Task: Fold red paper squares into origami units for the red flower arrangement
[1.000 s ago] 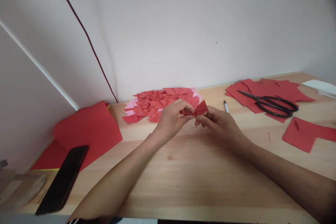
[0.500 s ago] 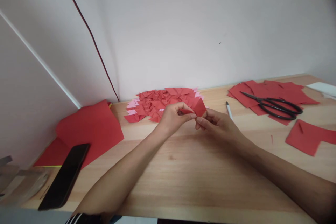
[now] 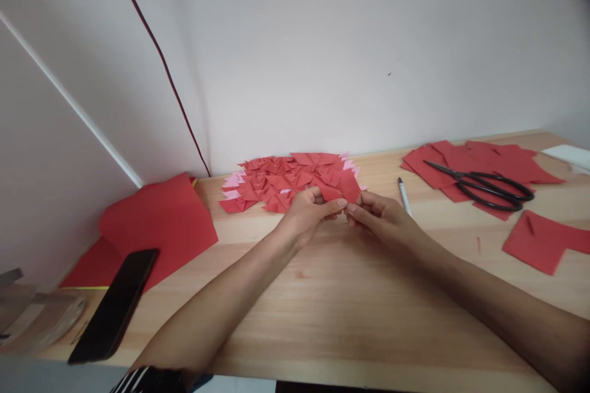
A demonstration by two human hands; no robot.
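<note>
A small piece of red paper (image 3: pixel 349 185) is held up between my two hands, above the wooden table (image 3: pixel 341 307). My left hand (image 3: pixel 313 212) pinches its left side, thumb on the near face. At the lower right edge, my right hand (image 3: pixel 375 212) grips it between thumb and fingers. The paper is partly folded; its lower part is hidden by my fingers. Just behind it lies a spread of folded red and pink paper pieces (image 3: pixel 276 183), near the wall.
Black-handled scissors (image 3: pixel 488 187) rest on red paper squares (image 3: pixel 502 159) at right. A pen (image 3: pixel 404 195) lies left of them. An L-shaped red piece (image 3: pixel 537 242) is nearer. Left are large red sheets (image 3: pixel 161 215), a black phone (image 3: pixel 115 304) and a clear plastic thing (image 3: pixel 46 319).
My left fingers have shifted slightly on the red paper, and its left part now spreads flatter toward the left hand. The right hand is almost unmoved.
</note>
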